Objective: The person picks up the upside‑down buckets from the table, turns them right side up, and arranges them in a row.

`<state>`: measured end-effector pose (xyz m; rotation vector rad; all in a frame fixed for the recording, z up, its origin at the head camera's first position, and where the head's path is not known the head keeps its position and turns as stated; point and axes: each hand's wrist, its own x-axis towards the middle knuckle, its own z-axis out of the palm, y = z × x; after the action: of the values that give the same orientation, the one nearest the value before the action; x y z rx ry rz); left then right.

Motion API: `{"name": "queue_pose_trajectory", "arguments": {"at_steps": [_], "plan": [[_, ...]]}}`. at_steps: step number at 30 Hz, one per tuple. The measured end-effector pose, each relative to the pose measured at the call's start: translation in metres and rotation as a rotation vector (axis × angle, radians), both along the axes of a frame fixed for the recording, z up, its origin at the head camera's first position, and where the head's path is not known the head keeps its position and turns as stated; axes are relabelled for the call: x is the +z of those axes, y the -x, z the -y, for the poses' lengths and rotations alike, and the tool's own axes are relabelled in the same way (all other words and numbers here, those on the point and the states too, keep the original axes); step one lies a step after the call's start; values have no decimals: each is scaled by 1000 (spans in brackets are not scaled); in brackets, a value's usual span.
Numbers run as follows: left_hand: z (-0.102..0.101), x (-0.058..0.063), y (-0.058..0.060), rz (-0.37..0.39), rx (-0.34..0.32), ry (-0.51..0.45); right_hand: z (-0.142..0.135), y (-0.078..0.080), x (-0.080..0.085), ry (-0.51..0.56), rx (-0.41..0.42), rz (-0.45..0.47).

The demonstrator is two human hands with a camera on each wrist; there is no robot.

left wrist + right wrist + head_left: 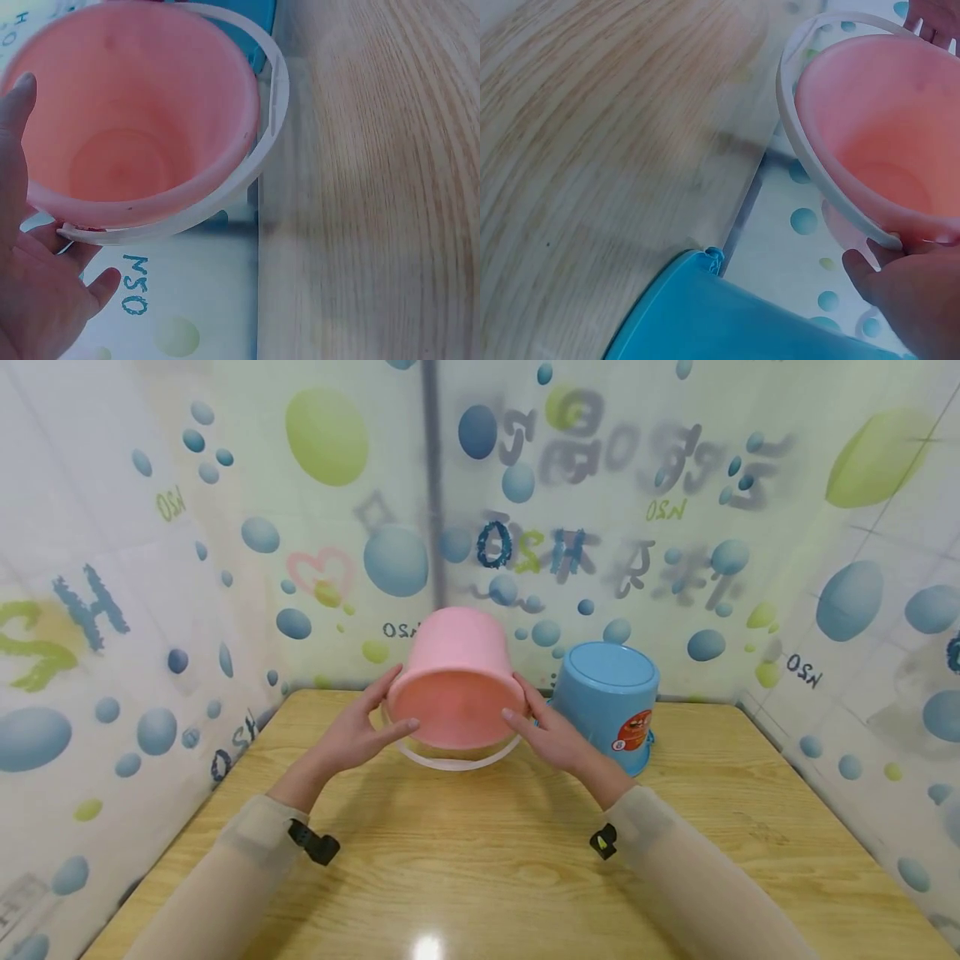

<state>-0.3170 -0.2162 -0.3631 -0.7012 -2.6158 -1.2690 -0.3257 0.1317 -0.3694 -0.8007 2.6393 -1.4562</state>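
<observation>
Between my two hands is a pink bucket (461,639), tipped so that its mouth faces me and its base points back and up. My left hand (356,731) grips the left side of the rim, thumb over the opening and fingers behind. On the opposite side my right hand (555,735) holds the rim the same way. The bucket's white handle (279,90) hangs loosely below the mouth. In the left wrist view the pink inside (124,161) shows bare down to the round bottom.
A blue bucket (600,693) with a red label (633,731) stands upside down just right of my right hand, leaning slightly. The wooden table (465,843) ends at a bubble-printed curtain (337,527), which also runs along both sides.
</observation>
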Motion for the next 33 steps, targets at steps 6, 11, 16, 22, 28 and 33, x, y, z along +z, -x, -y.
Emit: {"name": "queue_pose_trajectory", "arguments": {"at_steps": [6, 11, 16, 22, 28, 33], "plan": [[1, 4, -1, -2, -21, -30, -1, -1, 2, 18, -7, -2], [-3, 14, -11, 41, -32, -56, -3, -2, 5, 49, -5, 8], [-5, 14, -9, 56, -29, -75, -4, -2, 7, 104, 26, 0], [-4, 7, 2, 56, -87, -154, -6, -2, 8, 195, 96, 27], [-2, 10, 0, 79, -136, -222, -9, -2, 11, 241, 149, 23], [3, 13, -2, 79, -149, -233, -11, -1, 11, 248, 155, 13]]}}
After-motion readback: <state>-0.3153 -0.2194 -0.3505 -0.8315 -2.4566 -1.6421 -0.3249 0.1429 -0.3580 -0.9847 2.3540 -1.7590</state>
